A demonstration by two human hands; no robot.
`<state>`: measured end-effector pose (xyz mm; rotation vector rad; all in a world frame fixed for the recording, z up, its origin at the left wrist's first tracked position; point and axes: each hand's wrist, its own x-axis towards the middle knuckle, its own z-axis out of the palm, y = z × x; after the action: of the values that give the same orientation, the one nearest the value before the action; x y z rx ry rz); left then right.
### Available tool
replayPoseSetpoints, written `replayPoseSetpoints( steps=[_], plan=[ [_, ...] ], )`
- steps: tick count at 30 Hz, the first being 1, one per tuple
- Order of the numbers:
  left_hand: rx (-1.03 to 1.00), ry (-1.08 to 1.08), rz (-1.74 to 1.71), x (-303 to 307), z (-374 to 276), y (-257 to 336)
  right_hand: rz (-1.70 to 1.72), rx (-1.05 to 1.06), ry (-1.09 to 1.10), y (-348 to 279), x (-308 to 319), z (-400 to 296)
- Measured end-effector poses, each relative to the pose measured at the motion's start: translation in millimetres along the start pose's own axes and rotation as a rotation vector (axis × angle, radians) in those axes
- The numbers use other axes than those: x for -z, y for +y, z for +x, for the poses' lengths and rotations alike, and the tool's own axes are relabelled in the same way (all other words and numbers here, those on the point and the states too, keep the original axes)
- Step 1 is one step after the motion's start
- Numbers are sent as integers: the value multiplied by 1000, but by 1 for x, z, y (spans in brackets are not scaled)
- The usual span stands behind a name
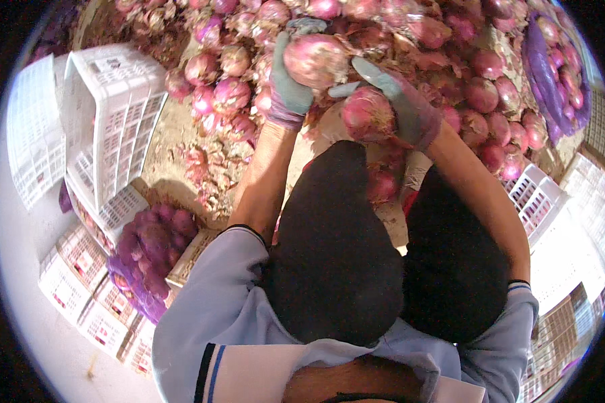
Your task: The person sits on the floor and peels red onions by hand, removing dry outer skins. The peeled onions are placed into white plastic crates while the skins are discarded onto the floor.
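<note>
My left hand (290, 80), in a grey-green work glove with a purplish cuff, grips a large, pale pink onion (316, 60) with dry, flaky skin. The matching glove covers my right hand (406, 103), which is curled round a darker red onion (369, 115). Two of its fingers reach past that onion towards the one on the left. Beyond both hands spreads a heap of red onions (232, 93) mixed with loose dry skins. More onions (382, 186) lie lower down, between my black-clad knees, partly hidden by them.
White plastic crates (126, 90) stand at the left. Below them sits a purple mesh sack of onions (156, 247). An open purple mesh bag (537, 75) holds onions at the far right, with another white crate (534, 201) nearer. Peeled skins (212, 176) litter the floor.
</note>
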<state>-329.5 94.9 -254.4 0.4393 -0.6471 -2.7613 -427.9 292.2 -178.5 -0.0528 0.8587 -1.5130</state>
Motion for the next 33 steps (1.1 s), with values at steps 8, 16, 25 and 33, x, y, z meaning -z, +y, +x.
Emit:
replayPoseSetpoints(
  steps=[8, 16, 25, 33],
  plan=[
    [-276, 8, 1040, -68, -2, -12, -264, 445, 357, 6, 21, 7],
    [-414, -129, 796, -74, -38, 0, -974, 755, 98, -28, 19, -48],
    [-4, -238, 39, -121, -97, 43, 492, 873, 243, 39, 35, -344],
    [-198, -188, 908, -160, -68, 96, 417, 1368, 867, 228, 10, -595]
  ],
)
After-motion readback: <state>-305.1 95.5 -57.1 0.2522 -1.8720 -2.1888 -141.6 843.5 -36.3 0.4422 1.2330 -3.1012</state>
